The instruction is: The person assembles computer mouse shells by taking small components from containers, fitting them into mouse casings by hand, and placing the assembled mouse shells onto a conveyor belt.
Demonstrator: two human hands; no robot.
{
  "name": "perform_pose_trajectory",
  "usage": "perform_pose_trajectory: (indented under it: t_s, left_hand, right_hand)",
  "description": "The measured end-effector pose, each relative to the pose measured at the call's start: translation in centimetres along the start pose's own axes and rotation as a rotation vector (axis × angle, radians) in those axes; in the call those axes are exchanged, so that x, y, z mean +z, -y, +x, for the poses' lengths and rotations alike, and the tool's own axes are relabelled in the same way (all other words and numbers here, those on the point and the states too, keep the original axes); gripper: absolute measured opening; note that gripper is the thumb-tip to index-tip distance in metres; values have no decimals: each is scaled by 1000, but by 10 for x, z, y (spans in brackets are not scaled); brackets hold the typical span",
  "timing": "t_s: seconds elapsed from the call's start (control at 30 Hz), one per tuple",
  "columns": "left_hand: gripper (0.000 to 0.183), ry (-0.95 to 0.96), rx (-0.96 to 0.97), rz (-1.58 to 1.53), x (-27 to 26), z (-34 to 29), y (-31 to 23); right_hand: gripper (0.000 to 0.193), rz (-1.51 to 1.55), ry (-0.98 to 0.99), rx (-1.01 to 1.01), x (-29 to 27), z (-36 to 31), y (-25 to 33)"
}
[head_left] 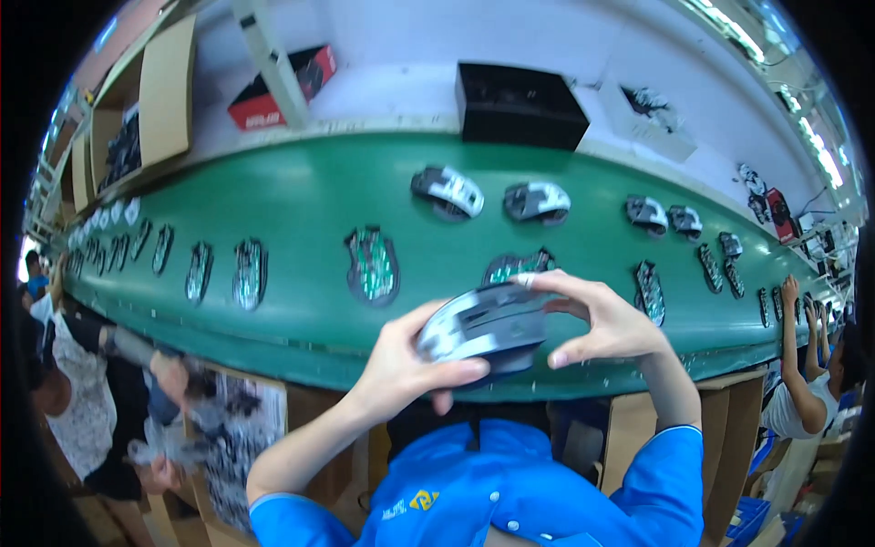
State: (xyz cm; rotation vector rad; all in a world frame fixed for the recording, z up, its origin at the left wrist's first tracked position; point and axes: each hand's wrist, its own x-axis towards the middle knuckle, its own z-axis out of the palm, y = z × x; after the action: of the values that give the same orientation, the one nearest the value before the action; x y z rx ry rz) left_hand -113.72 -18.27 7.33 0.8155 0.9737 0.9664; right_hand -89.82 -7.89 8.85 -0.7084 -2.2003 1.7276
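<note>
My left hand (401,365) is closed around one side of a grey and black computer mouse (483,324), thumb along its near edge. The mouse is raised over the near edge of the green belt and slightly blurred. At its other end is my right hand (602,319), with its thumb and fingers spread apart. The right fingertips reach the top edge of the mouse, while the thumb stands off its side. Just behind the mouse lies an opened mouse base with a green circuit board (519,264), partly hidden by it. Another such base (372,264) lies to the left.
The green conveyor belt (301,191) carries mice with grey-white shells (448,191) at the far side and several opened bases (249,273). A black box (519,105) and a red box (283,87) stand beyond. Co-workers sit left and right (802,392).
</note>
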Motion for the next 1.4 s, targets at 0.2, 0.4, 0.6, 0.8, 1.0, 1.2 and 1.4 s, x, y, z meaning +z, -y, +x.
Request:
perform_pose_trajectory:
  t_s: [0.2, 0.4, 0.6, 0.8, 1.0, 1.2, 1.4]
  left_hand:
    - [90, 24, 61, -385, -54, -15, 4]
    - [97, -26, 89, -358, -79, 5, 18]
    - [97, -274, -5, -369, -97, 10, -4]
    - [93, -206, -14, -390, -110, 23, -5]
    - [114, -280, 19, -284, -113, 24, -4]
    - [100, -213, 48, -314, -126, 18, -3]
    - [82, -249, 114, -366, -123, 10, 12]
  right_hand:
    - [30, -1199, -672, -93, -160, 78, -15]
    - [19, -732, -836, 55, -297, 181, -105]
    - [27, -706, -417, 353, -290, 241, -123]
    - [37, -496, -251, 215, -267, 286, -117]
    - [27, -627, -252, 329, -249, 300, -115]
    - [26, -188, -428, 275, -287, 267, -105]
    - [37, 278, -534, 161, -261, 227, -71]
